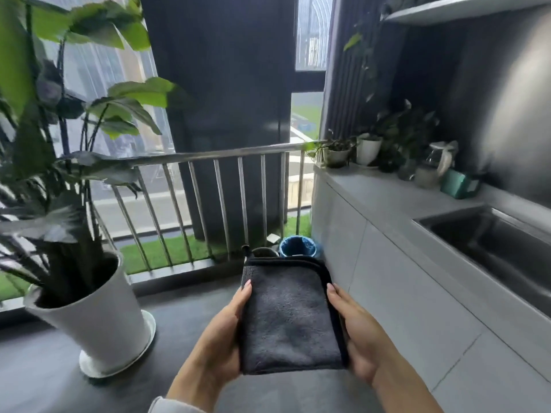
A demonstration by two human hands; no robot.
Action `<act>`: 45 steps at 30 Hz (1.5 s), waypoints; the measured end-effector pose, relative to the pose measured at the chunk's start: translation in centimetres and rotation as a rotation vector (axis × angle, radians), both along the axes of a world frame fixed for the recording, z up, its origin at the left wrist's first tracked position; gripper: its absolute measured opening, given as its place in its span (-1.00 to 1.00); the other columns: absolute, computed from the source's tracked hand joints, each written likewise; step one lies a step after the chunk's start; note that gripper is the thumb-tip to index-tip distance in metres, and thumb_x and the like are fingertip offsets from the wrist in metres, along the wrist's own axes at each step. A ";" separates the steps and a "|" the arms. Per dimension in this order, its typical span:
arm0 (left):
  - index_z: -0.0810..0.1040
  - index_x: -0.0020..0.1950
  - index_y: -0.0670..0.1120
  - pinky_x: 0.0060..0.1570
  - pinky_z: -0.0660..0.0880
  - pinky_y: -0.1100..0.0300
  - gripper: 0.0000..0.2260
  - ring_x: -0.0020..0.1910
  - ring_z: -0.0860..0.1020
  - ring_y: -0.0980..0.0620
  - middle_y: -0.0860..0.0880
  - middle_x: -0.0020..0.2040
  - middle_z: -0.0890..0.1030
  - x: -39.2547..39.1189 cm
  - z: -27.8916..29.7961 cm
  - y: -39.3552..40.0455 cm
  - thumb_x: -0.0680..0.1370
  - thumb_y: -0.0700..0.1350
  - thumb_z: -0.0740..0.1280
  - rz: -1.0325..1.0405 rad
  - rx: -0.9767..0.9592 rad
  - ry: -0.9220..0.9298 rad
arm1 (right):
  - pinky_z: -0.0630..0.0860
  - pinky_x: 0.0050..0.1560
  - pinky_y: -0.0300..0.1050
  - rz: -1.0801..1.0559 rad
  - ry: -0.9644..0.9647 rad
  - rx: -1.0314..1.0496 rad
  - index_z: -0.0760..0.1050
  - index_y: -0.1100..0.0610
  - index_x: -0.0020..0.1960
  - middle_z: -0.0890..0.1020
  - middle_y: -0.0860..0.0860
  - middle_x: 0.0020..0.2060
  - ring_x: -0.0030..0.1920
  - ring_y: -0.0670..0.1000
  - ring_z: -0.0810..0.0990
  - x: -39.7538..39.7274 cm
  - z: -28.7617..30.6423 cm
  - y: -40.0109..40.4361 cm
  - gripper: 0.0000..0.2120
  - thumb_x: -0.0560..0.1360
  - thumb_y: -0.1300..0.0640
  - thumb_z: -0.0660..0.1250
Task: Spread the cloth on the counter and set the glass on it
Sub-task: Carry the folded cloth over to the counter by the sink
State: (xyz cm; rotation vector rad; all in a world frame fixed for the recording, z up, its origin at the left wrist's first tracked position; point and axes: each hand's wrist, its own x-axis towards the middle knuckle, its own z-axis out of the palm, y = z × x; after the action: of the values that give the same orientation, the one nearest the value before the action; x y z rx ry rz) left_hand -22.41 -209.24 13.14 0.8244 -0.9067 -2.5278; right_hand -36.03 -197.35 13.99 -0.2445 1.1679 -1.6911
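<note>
A dark grey cloth (289, 317), folded into a square with black trim, lies across both my palms in front of me, above the floor. My left hand (222, 338) supports its left edge and my right hand (357, 338) holds its right edge, fingers curled up along the sides. The grey counter (384, 195) runs along the right side. At its back, a clear glass vessel (432, 169) stands among the pots; blur hides its exact shape.
A sunken steel sink (492, 245) sits in the counter at right, with a green box (459, 183) and small potted plants (368, 149) behind. A tall plant in a white pot (95, 317) stands left. A metal railing (208, 204) and a blue bucket (298, 247) are ahead.
</note>
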 end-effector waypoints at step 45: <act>0.49 0.11 0.06 -0.27 0.40 0.23 -0.65 -0.11 0.51 0.04 0.01 0.00 0.60 -83.6 -7.2 -36.9 0.56 -0.30 0.05 -0.979 -0.571 -0.159 | 0.55 0.08 0.08 -1.145 0.022 0.407 0.38 0.03 0.29 0.58 0.03 0.15 0.08 0.10 0.59 -66.3 -10.8 -32.4 -0.64 0.50 0.12 0.30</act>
State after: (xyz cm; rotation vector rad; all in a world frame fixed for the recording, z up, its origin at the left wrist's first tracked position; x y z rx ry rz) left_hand -106.00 -246.19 5.95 0.4320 -2.3995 -2.6226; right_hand -102.33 -229.71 3.22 0.8135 1.7983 -2.2992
